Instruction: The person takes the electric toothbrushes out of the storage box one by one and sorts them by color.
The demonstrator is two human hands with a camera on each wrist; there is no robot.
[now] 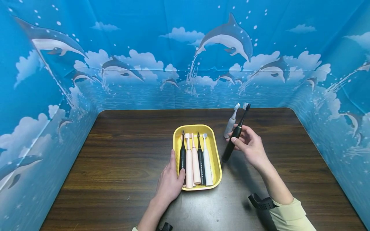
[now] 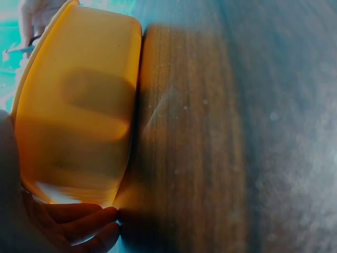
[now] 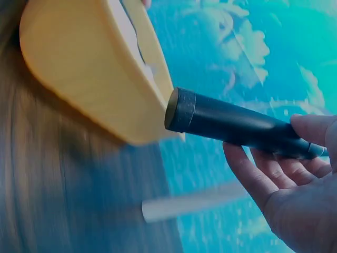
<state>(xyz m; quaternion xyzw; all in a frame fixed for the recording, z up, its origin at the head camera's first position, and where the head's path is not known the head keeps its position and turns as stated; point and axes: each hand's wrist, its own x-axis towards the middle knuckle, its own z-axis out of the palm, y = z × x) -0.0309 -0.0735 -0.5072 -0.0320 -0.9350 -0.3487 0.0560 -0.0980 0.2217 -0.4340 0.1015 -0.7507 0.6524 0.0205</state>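
Beside the tray's right edge, my right hand [image 1: 251, 146] pinches a black electric toothbrush [image 1: 236, 132] between thumb and fingers, its bristle head up and away from me. The brush slants, and its flat handle end shows in the right wrist view, close to the tray wall. A yellow tray [image 1: 216, 162] holds several electric toothbrushes lying side by side: black ones [image 1: 200, 160], pink ones [image 1: 189, 163] and a white one [image 1: 207, 163]. My left hand [image 1: 170, 181] grips the tray's left side, thumb over the rim, other fingers [image 2: 87, 224] against the outside wall.
A grey electric toothbrush [image 1: 230, 124] stands upright on the dark wooden table [image 1: 124, 160], just behind my right hand. A blue curtain [image 1: 138, 93] with dolphins surrounds the table's back and sides.
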